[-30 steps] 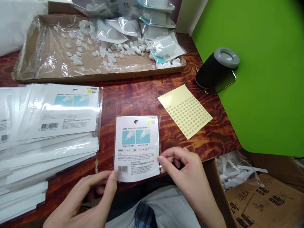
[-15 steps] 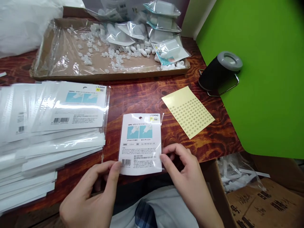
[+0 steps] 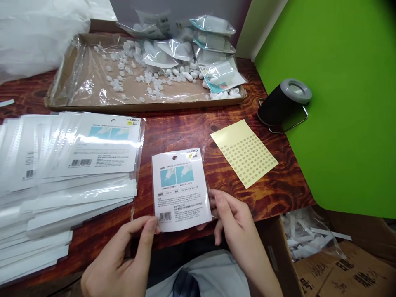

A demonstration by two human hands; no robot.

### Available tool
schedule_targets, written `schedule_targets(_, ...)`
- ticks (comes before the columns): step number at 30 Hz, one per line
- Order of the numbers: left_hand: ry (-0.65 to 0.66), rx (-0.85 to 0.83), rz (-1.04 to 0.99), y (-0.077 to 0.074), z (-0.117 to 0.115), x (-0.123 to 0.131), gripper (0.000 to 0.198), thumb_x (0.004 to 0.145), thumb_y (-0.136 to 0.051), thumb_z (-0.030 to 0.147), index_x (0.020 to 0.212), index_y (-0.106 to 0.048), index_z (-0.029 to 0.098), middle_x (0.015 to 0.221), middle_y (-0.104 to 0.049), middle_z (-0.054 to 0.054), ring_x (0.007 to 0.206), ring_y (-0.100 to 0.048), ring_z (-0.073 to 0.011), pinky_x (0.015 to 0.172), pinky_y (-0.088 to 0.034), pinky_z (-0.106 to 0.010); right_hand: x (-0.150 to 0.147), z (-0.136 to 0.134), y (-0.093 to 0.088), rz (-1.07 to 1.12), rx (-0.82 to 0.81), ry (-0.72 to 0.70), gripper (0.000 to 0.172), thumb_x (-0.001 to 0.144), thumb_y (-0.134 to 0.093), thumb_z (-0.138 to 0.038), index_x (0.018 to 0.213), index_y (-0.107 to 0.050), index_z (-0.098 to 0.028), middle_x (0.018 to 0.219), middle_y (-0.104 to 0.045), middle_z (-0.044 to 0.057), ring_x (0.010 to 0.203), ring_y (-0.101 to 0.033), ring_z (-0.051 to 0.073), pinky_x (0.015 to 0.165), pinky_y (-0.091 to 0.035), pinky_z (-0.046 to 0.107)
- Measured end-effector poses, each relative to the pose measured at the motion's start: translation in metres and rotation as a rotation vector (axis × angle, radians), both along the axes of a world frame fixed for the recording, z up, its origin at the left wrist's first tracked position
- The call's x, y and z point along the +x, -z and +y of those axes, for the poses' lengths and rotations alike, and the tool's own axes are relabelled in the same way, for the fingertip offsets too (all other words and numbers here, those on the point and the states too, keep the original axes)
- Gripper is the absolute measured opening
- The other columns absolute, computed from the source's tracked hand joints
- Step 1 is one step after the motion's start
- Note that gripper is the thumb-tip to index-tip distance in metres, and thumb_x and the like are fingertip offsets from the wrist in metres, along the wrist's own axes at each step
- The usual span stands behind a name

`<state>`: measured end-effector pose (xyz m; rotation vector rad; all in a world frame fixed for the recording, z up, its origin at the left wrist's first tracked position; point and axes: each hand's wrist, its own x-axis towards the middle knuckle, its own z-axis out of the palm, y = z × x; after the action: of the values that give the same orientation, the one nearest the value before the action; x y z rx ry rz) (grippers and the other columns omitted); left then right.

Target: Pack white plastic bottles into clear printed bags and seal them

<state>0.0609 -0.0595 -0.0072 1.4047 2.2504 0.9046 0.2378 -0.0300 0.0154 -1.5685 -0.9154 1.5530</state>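
On the wooden table [image 3: 185, 132] in front of you, a cardboard tray [image 3: 145, 106] lies at the back, holding loose plastic caps [image 3: 116, 78], with sealed plastic bags [image 3: 213, 41] at its far side; a stack of packaged cards [image 3: 77, 194] lies to your left, in front of the tray; a single packaged card [image 3: 181, 189] sits between your left hand [image 3: 120, 255] and right hand [image 3: 238, 222]; a sticker sheet [image 3: 244, 152] lies just right of it; a canister [image 3: 281, 103] stands further right, beside a backdrop board [image 3: 349, 123]; an open carton [image 3: 349, 276] sits past the table's front right corner, holding plastic scraps [image 3: 305, 235].
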Motion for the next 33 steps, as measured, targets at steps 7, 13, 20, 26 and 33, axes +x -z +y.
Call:
schedule_targets(7, 0.005, 0.036, -0.043, 0.002, 0.001, 0.001, 0.027, 0.082, -0.06, 0.054, 0.084, -0.069, 0.029, 0.077, -0.071, 0.005, 0.066, -0.065, -0.0155, 0.065, -0.047, -0.026, 0.001, 0.005, 0.003, -0.003, -0.018, -0.016, 0.045, 0.089, -0.051, -0.057, 0.085, -0.068, -0.015, 0.067, -0.063, 0.0, 0.038, -0.046, 0.005, 0.034, -0.038, 0.015)
schedule_targets(13, -0.025, 0.023, -0.103, -0.002, 0.003, 0.004, 0.029, 0.079, -0.063, 0.053, 0.078, -0.068, 0.025, 0.068, -0.067, 0.004, 0.06, -0.06, -0.0136, 0.059, -0.045, -0.024, -0.006, 0.002, 0.001, -0.057, 0.001, 0.053, 0.035, 0.084, -0.061, -0.051, 0.076, -0.065, -0.017, 0.062, -0.061, -0.002, 0.039, -0.042, 0.005, 0.033, -0.039, 0.015)
schedule_targets(20, -0.026, 0.052, -0.02, -0.002, 0.011, 0.01, 0.025, 0.08, -0.066, 0.045, 0.072, -0.065, 0.022, 0.056, -0.052, 0.006, 0.051, -0.047, -0.0093, 0.052, -0.036, -0.023, -0.008, -0.003, 0.004, -0.095, 0.052, 0.052, 0.034, 0.087, -0.058, -0.048, 0.073, -0.059, -0.017, 0.061, -0.061, -0.002, 0.042, -0.051, 0.006, 0.039, -0.041, 0.015)
schedule_targets(26, 0.09, 0.214, 0.171, 0.006, 0.013, 0.013, 0.018, 0.084, -0.065, 0.032, 0.071, -0.061, 0.02, 0.054, -0.047, 0.006, 0.049, -0.044, -0.0085, 0.052, -0.033, -0.023, -0.023, -0.004, 0.002, -0.193, 0.036, 0.072, 0.04, 0.082, -0.064, -0.052, 0.105, -0.057, -0.02, 0.083, -0.071, 0.005, 0.059, -0.066, 0.016, 0.045, -0.053, 0.023)
schedule_targets(33, 0.159, 0.298, 0.123, 0.002, 0.016, 0.014, 0.012, 0.083, -0.067, 0.028, 0.075, -0.064, 0.019, 0.064, -0.059, 0.003, 0.057, -0.051, -0.0113, 0.059, -0.04, -0.024, -0.025, -0.005, 0.009, -0.043, 0.028, 0.118, 0.032, 0.081, -0.068, -0.043, 0.103, -0.061, -0.022, 0.097, -0.074, 0.006, 0.069, -0.069, 0.017, 0.046, -0.053, 0.02)
